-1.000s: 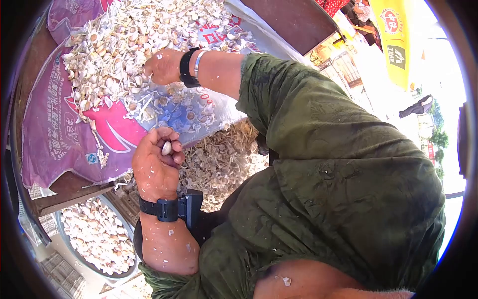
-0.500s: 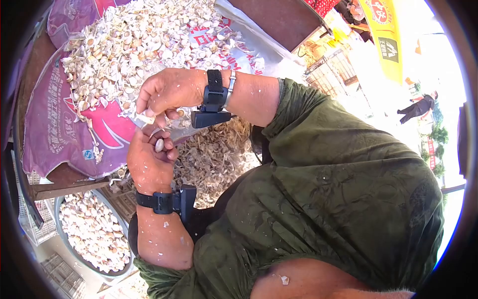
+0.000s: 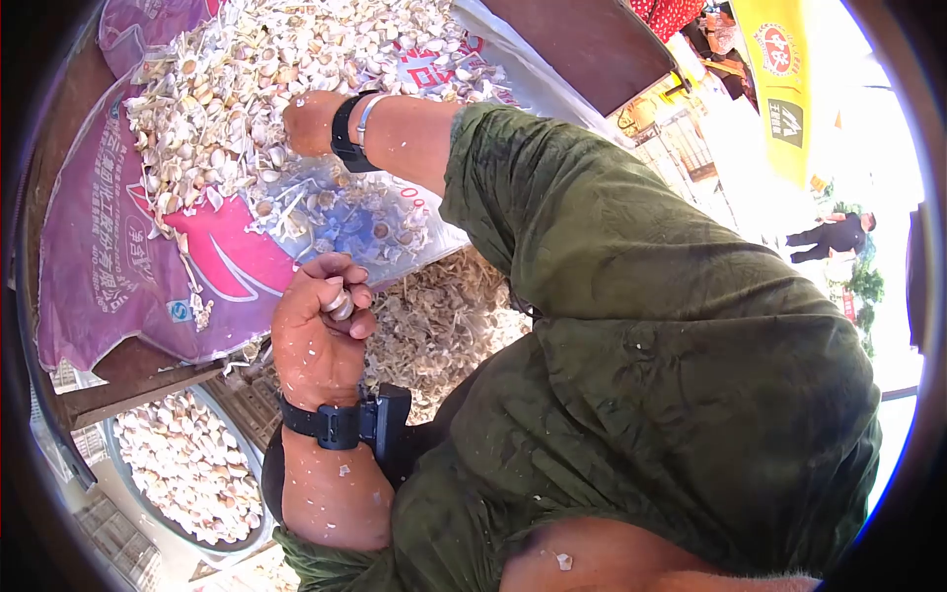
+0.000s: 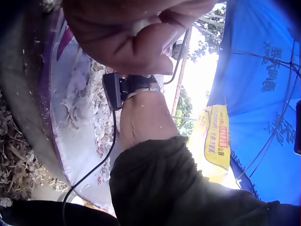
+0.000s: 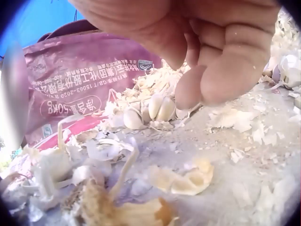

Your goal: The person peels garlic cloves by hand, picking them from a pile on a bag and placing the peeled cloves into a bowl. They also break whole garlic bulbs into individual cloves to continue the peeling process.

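Note:
In the head view my left hand (image 3: 318, 345) is palm up with its fingers curled round pale garlic cloves (image 3: 340, 305). The wrist camera shows the same hand's palm close up, its contents mostly hidden. My right hand (image 3: 313, 123) is at the near edge of a big heap of garlic (image 3: 237, 99), fingers out of sight from above. In the right wrist view its bent fingers (image 5: 228, 77) point down, tips right beside a few whole cloves (image 5: 161, 108). Nothing shows between thumb and fingers there.
The heap lies on a purple printed sack (image 3: 99, 257) over a table. Below left stands a tub (image 3: 261, 459) full of cloves. Dry husks (image 3: 444, 316) cover the ground between table and body. A brown board (image 3: 577, 44) rises behind; a person (image 3: 838, 235) is farther off.
My right hand came from the heap to beside the left hand, then went back to the heap. The left hand stayed low, and more than one clove now shows in it.

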A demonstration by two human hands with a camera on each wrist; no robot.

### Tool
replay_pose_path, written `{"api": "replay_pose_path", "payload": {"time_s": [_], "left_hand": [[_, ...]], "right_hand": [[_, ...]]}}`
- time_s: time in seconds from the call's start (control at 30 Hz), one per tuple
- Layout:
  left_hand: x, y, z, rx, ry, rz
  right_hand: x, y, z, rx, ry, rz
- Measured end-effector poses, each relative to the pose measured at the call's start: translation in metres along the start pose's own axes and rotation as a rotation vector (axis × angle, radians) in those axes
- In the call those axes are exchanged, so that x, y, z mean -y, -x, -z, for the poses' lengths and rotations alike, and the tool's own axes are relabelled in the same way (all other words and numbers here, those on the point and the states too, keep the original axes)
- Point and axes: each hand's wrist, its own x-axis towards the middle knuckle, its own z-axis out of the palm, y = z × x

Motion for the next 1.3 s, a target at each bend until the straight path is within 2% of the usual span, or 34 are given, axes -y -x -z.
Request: {"api": "replay_pose_path", "payload": {"time_s": [0.07,0.1,0.13,0.2,0.27,0.33,0.37,0.4,0.47,0.5,0.53,0.63,0.67,0.73,0.8,0.87,0.93,1.0,1.07,1.13,1.17,1.2,1.27,1.3], "left_hand": [[-0.001,-0.002,0.002,0.011,0.005,0.003],[-0.001,-0.002,0.004,0.023,0.007,0.005],[-0.001,-0.002,0.004,0.023,0.007,0.005],[0.001,-0.001,0.003,0.022,-0.002,-0.004],[0.003,-0.001,0.001,0.000,-0.024,-0.015],[0.005,-0.001,0.001,-0.026,-0.045,-0.027],[0.006,-0.003,0.003,-0.037,-0.047,-0.042],[0.007,-0.003,0.004,-0.049,-0.050,-0.057],[0.009,-0.001,0.000,-0.052,-0.056,-0.086],[0.010,0.000,-0.002,-0.059,-0.061,-0.112],[0.011,0.000,-0.004,-0.055,-0.064,-0.112],[0.011,0.003,-0.014,-0.105,-0.067,-0.157],[0.009,0.005,-0.021,-0.130,-0.065,-0.135],[0.007,0.007,-0.024,-0.155,-0.059,-0.115],[0.007,0.009,-0.021,-0.093,0.025,-0.126],[0.006,0.006,-0.008,-0.032,0.046,-0.132],[0.003,0.006,-0.003,0.026,0.066,-0.137],[0.000,0.012,-0.007,0.085,0.102,-0.132],[-0.002,0.012,-0.005,0.135,0.130,-0.117],[-0.003,0.012,-0.006,0.185,0.162,-0.098],[-0.003,0.013,-0.006,0.182,0.139,-0.105],[-0.004,0.013,-0.006,0.181,0.116,-0.114],[-0.007,0.011,-0.005,0.186,0.109,-0.102],[-0.007,0.010,-0.004,0.195,0.099,-0.088]], "right_hand": [[0.012,0.011,0.031,0.089,-0.515,-0.403],[0.015,0.017,0.032,0.057,-0.425,-0.323],[0.014,0.021,0.031,0.057,-0.425,-0.323],[0.012,0.032,0.024,-0.028,-0.622,-0.379],[0.005,0.028,0.000,-0.094,-0.602,-0.330],[0.008,0.051,0.009,-0.237,-0.830,-0.316],[0.013,0.064,0.013,-0.308,-1.075,-0.312],[0.018,0.077,0.024,-0.310,-1.073,-0.312],[0.028,0.099,0.049,-0.166,-1.745,-0.343],[0.033,0.106,0.054,-0.170,-1.849,-0.248],[0.038,0.112,0.058,-0.175,-1.847,-0.250],[0.056,0.134,0.079,-0.157,-2.027,-0.077],[0.060,0.141,0.088,-0.160,-2.025,-0.080],[0.066,0.149,0.108,-0.024,-1.870,-0.037],[0.067,0.146,0.108,-0.020,-1.842,-0.019],[0.056,0.135,0.104,-0.160,-1.757,-0.176],[0.042,0.115,0.090,-0.208,-1.547,-0.326],[0.029,0.084,0.062,-0.119,-1.396,-0.438],[0.011,0.040,0.018,-0.094,-0.663,-0.225],[0.016,0.025,0.020,-0.125,-0.452,-0.272],[0.006,-0.010,-0.025,-0.105,-0.169,-0.057],[0.010,-0.009,-0.016,-0.103,-0.170,-0.052],[0.026,0.007,0.032,0.023,-0.427,-0.325],[0.030,0.017,0.048,0.015,-0.393,-0.295]]}}
